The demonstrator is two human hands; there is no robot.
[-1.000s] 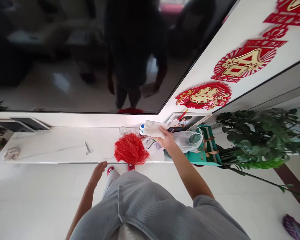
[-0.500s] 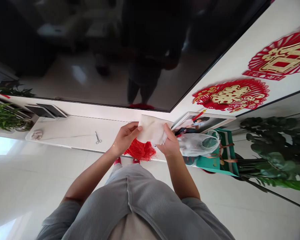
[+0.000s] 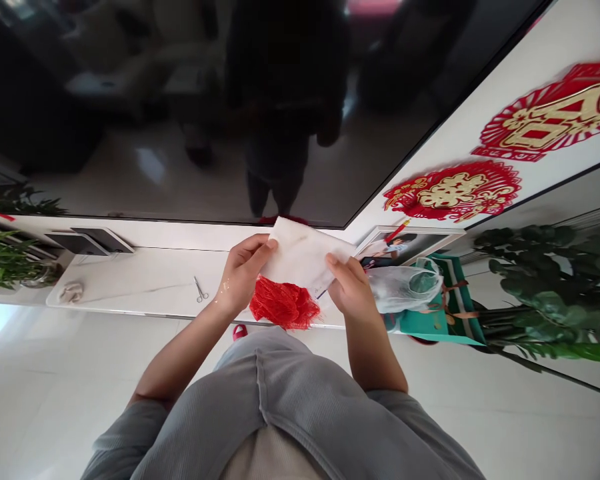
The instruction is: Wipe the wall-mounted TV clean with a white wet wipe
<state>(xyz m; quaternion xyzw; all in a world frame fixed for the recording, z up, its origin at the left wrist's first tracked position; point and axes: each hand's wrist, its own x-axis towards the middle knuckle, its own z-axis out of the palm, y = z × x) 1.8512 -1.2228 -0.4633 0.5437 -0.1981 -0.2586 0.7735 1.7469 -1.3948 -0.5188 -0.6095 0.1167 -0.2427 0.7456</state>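
A folded white cloth (image 3: 300, 252) is stretched between my two hands above the cabinet top. My left hand (image 3: 243, 272) pinches its left edge, thumb on top. On the other side, my right hand (image 3: 349, 285) grips the lower right part, its thumb lying over the cloth. Fingers under the cloth are hidden. Below it lies a heap of red netting or yarn (image 3: 284, 305) at the cabinet's front edge. Part of a thin dark item (image 3: 322, 293) shows beside my right hand; its kind is unclear. Small scissors (image 3: 200, 291) rest to the left of my left hand.
A large black television (image 3: 155, 120) hangs above the white cabinet (image 3: 150, 267). To the right stand a framed photo (image 3: 405, 245), a clear plastic bag (image 3: 400, 288), a green gift bag (image 3: 440, 323) and a leafy plant (image 3: 545, 293). Dark frames (image 3: 87, 241) lean at the left.
The cloth is spread a little wider and tilted, with its right side lower. My right hand has moved slightly right and my left hand slightly left. The camera view has shifted a little.
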